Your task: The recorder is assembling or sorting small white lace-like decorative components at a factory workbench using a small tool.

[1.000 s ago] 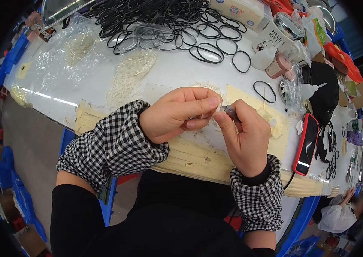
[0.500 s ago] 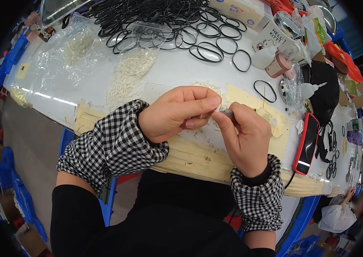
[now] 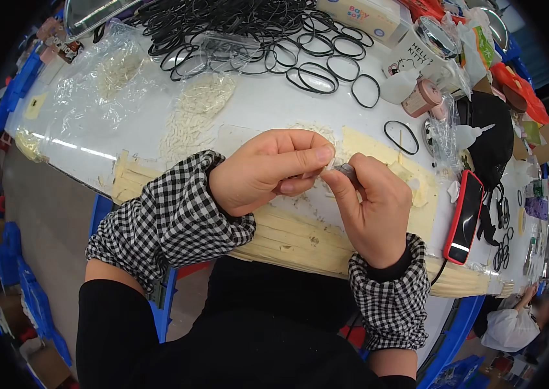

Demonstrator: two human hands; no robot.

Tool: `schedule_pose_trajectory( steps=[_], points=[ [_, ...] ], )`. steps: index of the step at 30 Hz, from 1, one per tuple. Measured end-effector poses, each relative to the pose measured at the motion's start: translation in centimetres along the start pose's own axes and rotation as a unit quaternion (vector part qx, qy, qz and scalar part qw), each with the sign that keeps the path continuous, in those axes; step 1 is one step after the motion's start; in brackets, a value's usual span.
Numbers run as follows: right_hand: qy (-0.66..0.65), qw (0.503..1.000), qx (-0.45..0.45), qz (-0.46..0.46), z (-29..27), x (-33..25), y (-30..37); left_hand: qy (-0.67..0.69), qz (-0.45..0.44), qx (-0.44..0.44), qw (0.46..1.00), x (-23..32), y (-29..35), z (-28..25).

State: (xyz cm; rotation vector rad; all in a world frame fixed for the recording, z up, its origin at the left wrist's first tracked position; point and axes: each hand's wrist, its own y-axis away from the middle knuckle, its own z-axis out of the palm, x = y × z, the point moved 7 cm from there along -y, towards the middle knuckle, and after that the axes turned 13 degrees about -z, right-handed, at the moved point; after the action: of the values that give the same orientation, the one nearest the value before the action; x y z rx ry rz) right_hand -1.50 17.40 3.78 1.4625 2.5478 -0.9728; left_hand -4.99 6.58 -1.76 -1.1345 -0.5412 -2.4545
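Left hand (image 3: 268, 170) curled over, thumb and forefinger pinched on a tiny pale piece (image 3: 328, 166) right at the fingertips. Right hand (image 3: 370, 207) closed around a small grey metal part (image 3: 345, 170), its tip meeting the pale piece; both hands touching at the pinch, held just above the table (image 3: 274, 110) edge. Compared with a second ago almost nothing moved: same pinch, same spot, left thumb slid slightly forward over the piece. Reads as fine fitting work in progress, the two bits being pressed together, not finished.

Outward: taped yellowish strips (image 3: 384, 152) on the table under the hands, a heap of small white pieces (image 3: 190, 117) to the left, clear plastic bags (image 3: 99, 84) beyond, a big tangle of black rubber rings (image 3: 268, 32) at the far side, one loose ring (image 3: 400, 136) near the right hand. Red-cased phone (image 3: 463, 217) lies at right, glue bottle (image 3: 472, 135) above it.

Hard to tell: the shape of the pale piece, mostly hidden by fingers; the metal part shows only its end. Right rim clutter is distorted. Another person (image 3: 511, 327) is cut off at lower right.
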Motion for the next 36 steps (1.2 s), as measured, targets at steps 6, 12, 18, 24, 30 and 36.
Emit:
schedule_pose_trajectory(
  steps=[6, 12, 18, 24, 30, 36],
  points=[
    [-0.014, 1.0, 0.004, 0.003, 0.0, 0.0, 0.0, -0.005, -0.001, 0.01, 1.0, 0.0, 0.0, -0.1],
    [-0.033, 0.999, -0.007, 0.004, 0.2, 0.2, 0.1, -0.006, -0.003, 0.027, 1.0, 0.1, 0.1, 0.0],
    [-0.037, 0.999, -0.012, 0.03, -0.1, 0.3, -0.3, 0.004, 0.032, 0.072, 0.997, 0.0, 0.0, -1.4],
    [-0.208, 0.972, 0.044, 0.1, 0.4, 0.9, 0.1, 0.003, 0.031, 0.121, 0.992, 0.0, 0.2, -1.6],
    [-0.257, 0.955, 0.065, 0.132, 0.4, 1.1, 0.4, -0.04, 0.031, 0.154, 0.987, 0.3, 0.5, -1.3],
    [-0.325, 0.929, 0.085, 0.155, 0.7, 1.7, 0.8, -0.036, 0.031, 0.156, 0.987, 0.4, 0.6, -1.1]
  ],
)
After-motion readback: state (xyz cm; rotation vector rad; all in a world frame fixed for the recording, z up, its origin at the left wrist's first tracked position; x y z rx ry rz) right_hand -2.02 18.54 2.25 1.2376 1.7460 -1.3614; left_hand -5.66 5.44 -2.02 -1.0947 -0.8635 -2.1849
